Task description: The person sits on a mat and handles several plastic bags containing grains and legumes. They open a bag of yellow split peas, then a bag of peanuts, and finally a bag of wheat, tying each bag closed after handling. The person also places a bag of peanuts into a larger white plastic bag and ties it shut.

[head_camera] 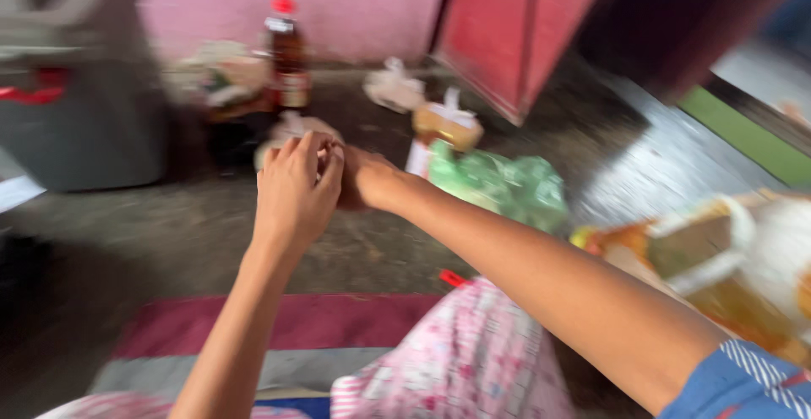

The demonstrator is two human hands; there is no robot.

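Note:
The frame is motion-blurred. My left hand [296, 189] and my right hand [365, 179] meet in front of me, fingers curled and touching each other. Something pale [291, 126] shows just behind them on the floor; whether either hand grips it is unclear. Right of my right wrist lies a green plastic bag [507, 187]. A dark bottle with a red cap [287, 56] stands beyond the hands near the pink wall.
A grey bin [80, 81] stands at the left. Tied plastic bags [446, 123] and a white bag [393, 87] lie on the concrete floor. A yellowish blurred bag [718, 258] sits at the right. A red door [515, 30] is behind. My pink patterned clothing [473, 360] covers my knee.

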